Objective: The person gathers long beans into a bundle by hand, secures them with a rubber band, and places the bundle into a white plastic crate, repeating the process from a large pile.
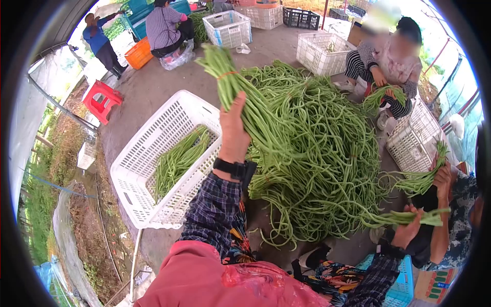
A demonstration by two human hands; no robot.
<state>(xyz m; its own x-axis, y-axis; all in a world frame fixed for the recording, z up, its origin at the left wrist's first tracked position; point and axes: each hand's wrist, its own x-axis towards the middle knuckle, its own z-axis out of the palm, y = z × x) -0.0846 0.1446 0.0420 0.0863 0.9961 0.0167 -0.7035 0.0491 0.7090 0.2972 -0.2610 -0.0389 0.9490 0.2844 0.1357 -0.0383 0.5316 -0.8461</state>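
Raised over the pile, my left hand (235, 124) is wrapped around a bundle of green long beans (250, 107), bound near its upper end by a red band. At the lower right my right hand (406, 231) is closed on a smaller bunch of long beans (432, 217), whose thin ends trail toward the heap. A big tangled heap of long beans (322, 153) lies on the ground in front of me. Left of it, a white plastic crate (176, 115) holds some long beans (179, 163) lying lengthwise.
A co-worker's hand (443, 180) close on the right grips a banded bunch. Another seated person (396, 66) handles beans beyond the heap. White crates (414, 135) stand around, with a red stool (102, 101) at left and a blue basket (401, 286) near my right arm.
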